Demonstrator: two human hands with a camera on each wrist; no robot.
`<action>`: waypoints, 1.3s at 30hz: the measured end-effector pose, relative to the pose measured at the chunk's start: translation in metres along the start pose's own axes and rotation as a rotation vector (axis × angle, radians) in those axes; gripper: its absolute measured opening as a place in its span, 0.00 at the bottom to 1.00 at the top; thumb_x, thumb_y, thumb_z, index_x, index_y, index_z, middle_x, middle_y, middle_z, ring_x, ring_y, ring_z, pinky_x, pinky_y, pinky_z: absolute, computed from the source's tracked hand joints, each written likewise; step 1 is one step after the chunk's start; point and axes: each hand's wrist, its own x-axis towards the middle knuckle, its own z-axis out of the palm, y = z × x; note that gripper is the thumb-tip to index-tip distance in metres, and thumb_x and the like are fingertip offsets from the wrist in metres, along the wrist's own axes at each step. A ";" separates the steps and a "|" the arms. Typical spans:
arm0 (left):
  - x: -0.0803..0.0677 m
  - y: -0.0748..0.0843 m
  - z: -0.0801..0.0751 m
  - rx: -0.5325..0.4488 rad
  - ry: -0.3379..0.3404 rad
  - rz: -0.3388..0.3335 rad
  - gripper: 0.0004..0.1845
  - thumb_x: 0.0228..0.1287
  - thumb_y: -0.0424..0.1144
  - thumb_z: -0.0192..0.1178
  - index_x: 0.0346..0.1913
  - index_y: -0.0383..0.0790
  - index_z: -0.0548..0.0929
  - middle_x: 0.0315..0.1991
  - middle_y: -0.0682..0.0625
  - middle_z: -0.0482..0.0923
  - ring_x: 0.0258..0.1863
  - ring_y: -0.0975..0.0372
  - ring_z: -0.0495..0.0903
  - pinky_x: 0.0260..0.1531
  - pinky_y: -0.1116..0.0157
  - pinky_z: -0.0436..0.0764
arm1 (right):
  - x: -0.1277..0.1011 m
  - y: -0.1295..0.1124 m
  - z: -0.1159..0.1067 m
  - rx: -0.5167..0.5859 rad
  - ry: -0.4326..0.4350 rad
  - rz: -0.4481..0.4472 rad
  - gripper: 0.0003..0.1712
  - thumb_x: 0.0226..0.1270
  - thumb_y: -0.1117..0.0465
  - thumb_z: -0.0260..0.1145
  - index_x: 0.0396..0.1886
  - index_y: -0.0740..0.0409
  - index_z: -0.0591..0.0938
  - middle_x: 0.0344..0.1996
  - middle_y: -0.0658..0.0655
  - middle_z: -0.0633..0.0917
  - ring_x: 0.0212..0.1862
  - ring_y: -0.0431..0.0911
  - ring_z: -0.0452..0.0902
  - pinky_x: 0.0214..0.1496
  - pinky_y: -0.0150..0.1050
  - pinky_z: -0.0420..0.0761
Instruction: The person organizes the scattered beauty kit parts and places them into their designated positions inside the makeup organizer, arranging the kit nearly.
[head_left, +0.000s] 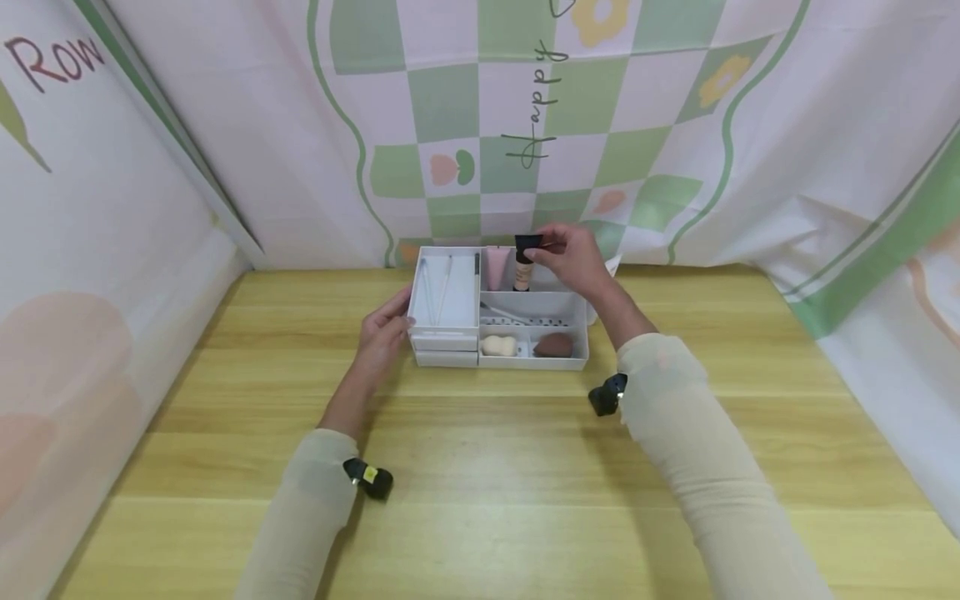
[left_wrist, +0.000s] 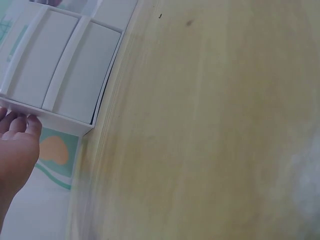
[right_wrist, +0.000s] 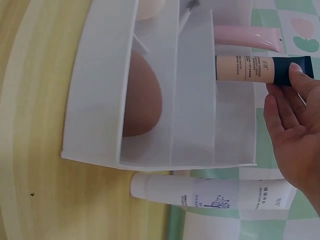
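A white cosmetics organizer [head_left: 447,359] stands at the back of the table. My right hand [head_left: 573,260] pinches the black cap of a beige foundation tube [right_wrist: 245,68], whose lower end is inside the rear compartment. Beside it in that compartment stands a pink tube [head_left: 496,267]. My left hand [head_left: 381,332] rests its fingers against the organizer's left side, and in the left wrist view the fingertips touch its wall near the drawers [left_wrist: 82,72]. The front compartment holds a brown makeup sponge [head_left: 553,345] and a cream sponge [head_left: 498,346].
Thin sticks [head_left: 444,287] lie on the organizer's left top tray. A thin brush [right_wrist: 189,15] lies in the middle compartment. A white tube with a printed tree [right_wrist: 215,192] stands just right of the organizer. A patterned curtain [head_left: 517,100] hangs directly behind the wooden table [head_left: 480,483].
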 end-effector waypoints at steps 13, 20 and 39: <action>0.001 0.000 0.001 -0.004 0.011 -0.007 0.34 0.66 0.22 0.46 0.76 0.26 0.58 0.80 0.36 0.56 0.81 0.49 0.57 0.73 0.69 0.72 | -0.003 0.012 0.009 -0.008 -0.040 0.016 0.18 0.69 0.68 0.67 0.56 0.71 0.80 0.54 0.73 0.84 0.55 0.62 0.84 0.48 0.24 0.85; 0.001 0.001 0.000 0.004 0.002 -0.013 0.33 0.66 0.22 0.45 0.76 0.26 0.57 0.80 0.36 0.55 0.81 0.49 0.56 0.74 0.68 0.71 | -0.004 0.016 0.011 -0.068 -0.071 0.068 0.20 0.72 0.66 0.65 0.59 0.70 0.79 0.56 0.72 0.83 0.58 0.61 0.83 0.60 0.45 0.87; 0.001 0.002 -0.001 -0.004 0.007 -0.021 0.34 0.66 0.22 0.45 0.76 0.26 0.58 0.81 0.37 0.55 0.81 0.50 0.56 0.76 0.66 0.69 | -0.005 0.016 0.011 -0.050 -0.074 0.082 0.19 0.73 0.65 0.64 0.60 0.69 0.79 0.58 0.70 0.83 0.59 0.61 0.82 0.63 0.50 0.86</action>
